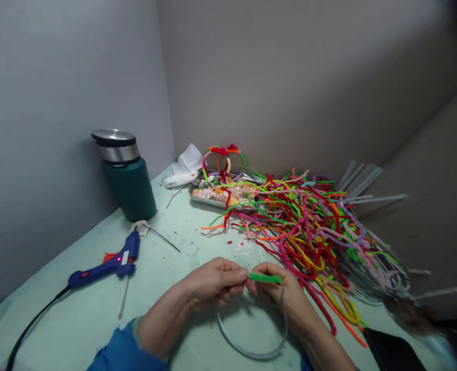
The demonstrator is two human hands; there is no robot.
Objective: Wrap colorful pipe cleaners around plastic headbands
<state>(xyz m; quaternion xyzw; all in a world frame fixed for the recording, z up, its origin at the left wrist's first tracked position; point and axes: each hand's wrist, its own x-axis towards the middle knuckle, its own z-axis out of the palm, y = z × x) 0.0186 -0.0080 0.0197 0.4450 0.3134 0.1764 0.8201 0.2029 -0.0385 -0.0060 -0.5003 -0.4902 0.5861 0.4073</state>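
A grey ring hangs below both hands near the table's front edge, with a bright green fuzzy strip at its top. My left hand pinches the ring's top at the strip's left end, thumb against the fingers. Close beside it, my right hand has its fingers closed round the green strip. A bit of green also shows below the right fingers. The right fingertips are partly hidden behind the strip.
At left are a blue glue gun with a lit red light and a teal bottle. A metal tray of small pieces sits at the back. Tangled colourful pipe cleaners spread rightward, near grey rings and a black object.
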